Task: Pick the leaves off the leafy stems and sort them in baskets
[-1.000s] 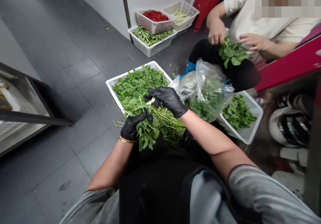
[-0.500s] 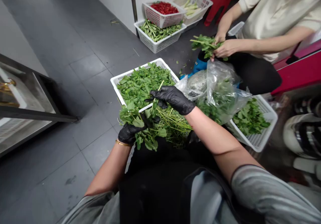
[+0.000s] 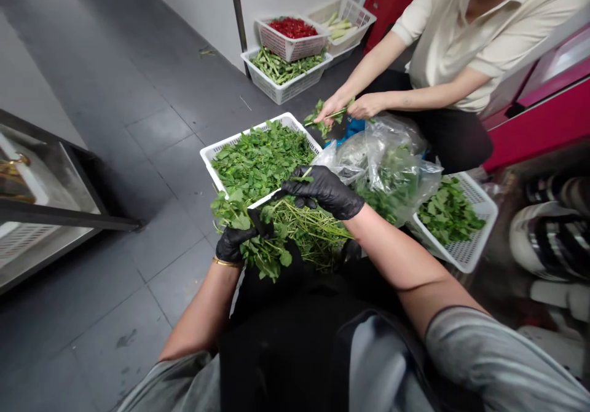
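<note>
My left hand, in a black glove, is closed round a bunch of leafy greens, whose leaves stick out on both sides of the fingers. My right hand, also black-gloved, is closed with a short green stem at its fingers. It hovers by the near right corner of a white basket full of picked leaves. Under the right hand lies a heap of thin stems, close to my lap.
Across from me a co-worker's hands hold greens. A clear plastic bag of greens lies to the right, beside another white basket of leaves. Baskets of red chillies and green beans stand behind. A metal rack is at left.
My right hand has moved slightly right, and the long stem it held upright now shows only as a short piece. The co-worker's hands and greens have moved left and down, towards the white basket.
</note>
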Action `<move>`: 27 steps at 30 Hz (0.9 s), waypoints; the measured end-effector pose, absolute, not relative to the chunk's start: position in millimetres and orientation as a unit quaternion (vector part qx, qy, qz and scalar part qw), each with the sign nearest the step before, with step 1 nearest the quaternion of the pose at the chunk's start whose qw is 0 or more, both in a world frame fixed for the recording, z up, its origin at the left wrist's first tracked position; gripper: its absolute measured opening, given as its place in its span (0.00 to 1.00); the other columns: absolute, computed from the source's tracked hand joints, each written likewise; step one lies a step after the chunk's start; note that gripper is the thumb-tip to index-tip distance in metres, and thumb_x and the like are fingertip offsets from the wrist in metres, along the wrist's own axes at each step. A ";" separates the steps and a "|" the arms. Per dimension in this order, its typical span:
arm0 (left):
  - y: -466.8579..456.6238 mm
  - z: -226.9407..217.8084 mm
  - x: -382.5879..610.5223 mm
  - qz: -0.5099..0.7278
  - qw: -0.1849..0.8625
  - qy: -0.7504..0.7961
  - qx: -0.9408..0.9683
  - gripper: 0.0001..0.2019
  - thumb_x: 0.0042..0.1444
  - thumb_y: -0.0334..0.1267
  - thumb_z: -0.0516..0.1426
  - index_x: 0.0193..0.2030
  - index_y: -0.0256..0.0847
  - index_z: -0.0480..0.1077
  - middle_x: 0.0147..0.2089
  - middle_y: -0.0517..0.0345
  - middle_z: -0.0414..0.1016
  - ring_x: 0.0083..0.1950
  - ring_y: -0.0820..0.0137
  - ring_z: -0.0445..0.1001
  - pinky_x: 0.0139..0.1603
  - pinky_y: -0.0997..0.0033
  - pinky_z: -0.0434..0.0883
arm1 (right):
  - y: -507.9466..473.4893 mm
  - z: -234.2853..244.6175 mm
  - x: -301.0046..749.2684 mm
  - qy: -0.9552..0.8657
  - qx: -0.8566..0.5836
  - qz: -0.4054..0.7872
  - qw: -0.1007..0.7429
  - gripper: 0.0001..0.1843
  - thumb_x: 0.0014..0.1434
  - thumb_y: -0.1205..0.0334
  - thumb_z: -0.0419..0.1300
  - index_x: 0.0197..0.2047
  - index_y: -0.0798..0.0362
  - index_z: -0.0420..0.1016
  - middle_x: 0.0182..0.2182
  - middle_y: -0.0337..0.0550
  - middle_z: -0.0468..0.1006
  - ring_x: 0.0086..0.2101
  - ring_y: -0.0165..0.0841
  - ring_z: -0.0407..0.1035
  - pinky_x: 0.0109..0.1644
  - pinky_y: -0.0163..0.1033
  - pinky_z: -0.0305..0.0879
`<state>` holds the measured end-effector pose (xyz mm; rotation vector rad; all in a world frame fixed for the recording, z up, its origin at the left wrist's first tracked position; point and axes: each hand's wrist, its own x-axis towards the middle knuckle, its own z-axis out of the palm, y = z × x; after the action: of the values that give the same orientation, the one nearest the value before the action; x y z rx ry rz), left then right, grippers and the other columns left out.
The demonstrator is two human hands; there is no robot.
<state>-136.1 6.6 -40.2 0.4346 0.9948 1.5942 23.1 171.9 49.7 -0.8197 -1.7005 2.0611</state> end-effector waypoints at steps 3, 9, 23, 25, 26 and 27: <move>10.0 -37.5 -138.7 0.694 0.572 0.356 0.255 0.16 0.38 0.48 0.71 0.18 0.42 0.73 0.19 0.55 0.67 0.24 0.67 0.67 0.30 0.61 0.66 | 193.1 53.8 34.5 -0.579 -0.316 0.709 0.249 0.19 0.51 0.46 0.72 0.33 0.53 0.76 0.25 0.39 0.79 0.16 0.21 0.53 0.17 0.31 0.46; 17.0 -28.7 -147.3 0.755 0.520 0.366 0.160 0.10 0.38 0.41 0.70 0.23 0.44 0.74 0.26 0.58 0.72 0.29 0.69 0.70 0.33 0.66 0.69 | 207.1 47.1 33.1 -0.567 -0.296 0.729 0.245 0.17 0.52 0.48 0.71 0.33 0.54 0.76 0.26 0.37 0.79 0.16 0.19 0.53 0.17 0.30 0.46; 19.0 -18.9 -124.4 0.639 0.618 0.439 0.134 0.18 0.28 0.37 0.77 0.29 0.39 0.82 0.29 0.56 0.82 0.28 0.65 0.79 0.35 0.64 0.80 | 169.5 52.2 34.9 -0.607 -0.295 0.718 0.171 0.24 0.47 0.45 0.75 0.33 0.55 0.75 0.23 0.39 0.80 0.18 0.25 0.68 0.18 0.30 0.56; 17.5 -18.5 -132.3 0.660 0.606 0.423 0.138 0.15 0.30 0.39 0.76 0.26 0.38 0.81 0.26 0.57 0.81 0.26 0.66 0.78 0.31 0.67 0.79 | 172.0 55.4 42.4 -0.613 -0.286 0.721 0.151 0.24 0.46 0.45 0.75 0.33 0.55 0.74 0.23 0.39 0.80 0.18 0.26 0.68 0.18 0.30 0.58; 17.1 -17.8 -135.5 0.670 0.597 0.421 0.129 0.14 0.31 0.38 0.75 0.25 0.38 0.80 0.26 0.56 0.81 0.27 0.67 0.78 0.30 0.69 0.78 | 170.6 55.4 44.7 -0.614 -0.281 0.727 0.127 0.25 0.46 0.45 0.76 0.34 0.55 0.73 0.24 0.39 0.80 0.18 0.26 0.69 0.19 0.30 0.59; 16.8 -16.8 -137.3 0.674 0.590 0.428 0.118 0.14 0.30 0.37 0.75 0.26 0.37 0.81 0.27 0.56 0.81 0.27 0.67 0.79 0.30 0.70 0.78 | 167.4 54.5 45.7 -0.612 -0.280 0.732 0.105 0.26 0.45 0.45 0.76 0.35 0.55 0.73 0.24 0.39 0.80 0.19 0.27 0.70 0.19 0.30 0.60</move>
<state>-137.3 16.8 -16.8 0.2753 0.9966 1.5696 45.7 167.4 54.5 -0.8251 -1.8035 2.1575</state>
